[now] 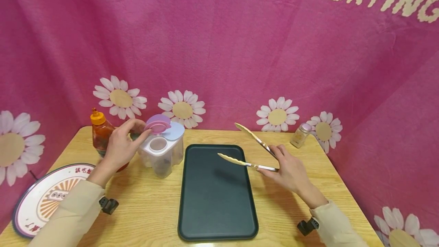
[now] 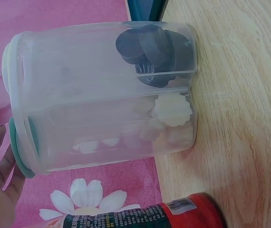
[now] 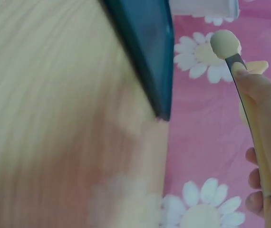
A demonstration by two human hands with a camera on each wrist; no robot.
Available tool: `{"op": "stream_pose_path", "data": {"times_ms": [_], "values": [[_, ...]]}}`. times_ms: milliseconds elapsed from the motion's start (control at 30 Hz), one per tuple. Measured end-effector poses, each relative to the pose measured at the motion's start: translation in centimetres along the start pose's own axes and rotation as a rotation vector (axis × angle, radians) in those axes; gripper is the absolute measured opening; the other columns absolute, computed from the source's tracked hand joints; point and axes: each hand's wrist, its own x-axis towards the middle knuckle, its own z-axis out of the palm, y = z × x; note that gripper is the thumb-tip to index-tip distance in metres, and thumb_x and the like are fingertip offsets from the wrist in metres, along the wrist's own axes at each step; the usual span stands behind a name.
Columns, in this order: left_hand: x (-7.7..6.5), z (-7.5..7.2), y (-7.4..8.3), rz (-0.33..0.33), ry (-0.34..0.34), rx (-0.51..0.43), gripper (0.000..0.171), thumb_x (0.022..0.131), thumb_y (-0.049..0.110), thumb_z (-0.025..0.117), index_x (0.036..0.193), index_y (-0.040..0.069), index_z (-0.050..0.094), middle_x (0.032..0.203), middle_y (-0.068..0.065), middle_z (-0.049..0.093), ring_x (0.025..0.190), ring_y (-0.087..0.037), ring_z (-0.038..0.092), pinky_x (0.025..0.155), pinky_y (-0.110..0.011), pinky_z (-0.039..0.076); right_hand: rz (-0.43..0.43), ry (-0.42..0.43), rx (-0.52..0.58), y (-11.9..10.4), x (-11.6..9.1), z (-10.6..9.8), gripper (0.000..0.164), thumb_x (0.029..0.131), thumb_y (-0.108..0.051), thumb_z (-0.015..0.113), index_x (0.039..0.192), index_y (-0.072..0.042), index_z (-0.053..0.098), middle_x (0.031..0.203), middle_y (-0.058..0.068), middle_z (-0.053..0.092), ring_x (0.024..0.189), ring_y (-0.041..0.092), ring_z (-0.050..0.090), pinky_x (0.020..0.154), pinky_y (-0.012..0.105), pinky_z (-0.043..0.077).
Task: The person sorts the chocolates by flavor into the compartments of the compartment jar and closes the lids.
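My left hand pinches the edge of a raised pink lid on a clear compartmented storage container. The round opening beneath it is uncovered. Purple and blue lids sit on other compartments, and a green lid shows in the left wrist view. Inside lie dark round pieces and pale wavy-edged pieces. My right hand grips a pair of tongs with cream tips. Their arms are spread apart over the dark tray, with nothing between the tips.
Behind my left hand stands a sauce bottle with a yellow cap. A patterned round plate lies at the left edge, partly under my left sleeve. At the back right corner is a small shaker jar. Pink cloth hangs behind the table.
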Motion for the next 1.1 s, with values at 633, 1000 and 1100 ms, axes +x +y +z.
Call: {"op": "stream_pose_path", "data": {"times_ms": [633,1000,1100], "values": [[0.0,0.0,0.1,-0.019,-0.015,-0.011,0.025,0.098,0.022,0.077,0.117,0.009,0.069,0.110,-0.016,0.076,0.100,-0.030,0.067,0.086,0.002,0.036,0.341,-0.080,-0.062,4.1,-2.9,0.9,0.080,0.085,-0.057,0.082,0.137,-0.002,0.058,0.115,0.021,0.063,0.077,0.035,0.068,0.062,0.052,0.053],[-0.1,0.0,0.1,-0.010,-0.014,-0.009,0.024,0.097,0.021,0.077,0.116,0.008,0.069,0.109,-0.015,0.075,0.098,-0.028,0.066,0.085,0.001,0.037,0.313,-0.108,-0.111,5.7,-3.5,1.7,0.075,0.086,-0.057,0.082,0.130,0.000,0.062,0.109,0.023,0.063,0.066,0.031,0.063,0.057,0.049,0.054],[-0.1,0.0,0.1,-0.017,-0.017,-0.004,0.024,0.098,0.022,0.077,0.116,0.008,0.069,0.109,-0.015,0.075,0.098,-0.028,0.066,0.084,0.002,0.037,0.305,-0.117,-0.123,5.7,-3.6,1.7,0.073,0.086,-0.056,0.082,0.130,0.000,0.063,0.108,0.022,0.063,0.065,0.029,0.062,0.055,0.048,0.053]]}}
